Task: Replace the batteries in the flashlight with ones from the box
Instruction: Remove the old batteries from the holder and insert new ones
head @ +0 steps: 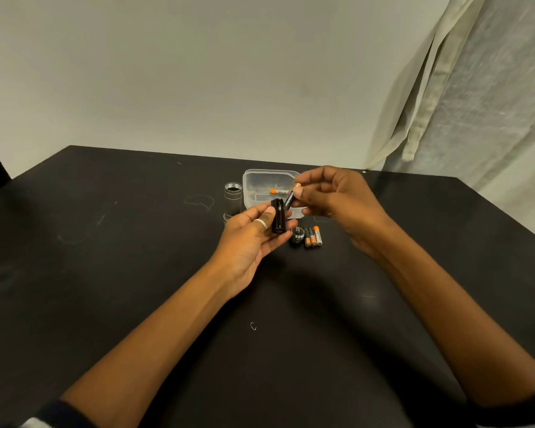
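Note:
My left hand [254,239] grips a black cylindrical battery holder [278,216], held upright above the table. My right hand [334,196] pinches a black and copper battery [292,196] by its upper end, its lower end touching the holder's top. Behind them stands a clear plastic box [261,180] with an orange-tipped battery [278,191] lying inside. The silver flashlight body [233,200] stands on end to the left of the box. Three loose batteries [313,236] and a dark round end cap [298,235] lie on the table under my hands.
The black table [136,257] carries faint scratches and a small white mark. A pale wall rises behind it, and a light curtain [464,97] hangs at the right, past the table's far right corner.

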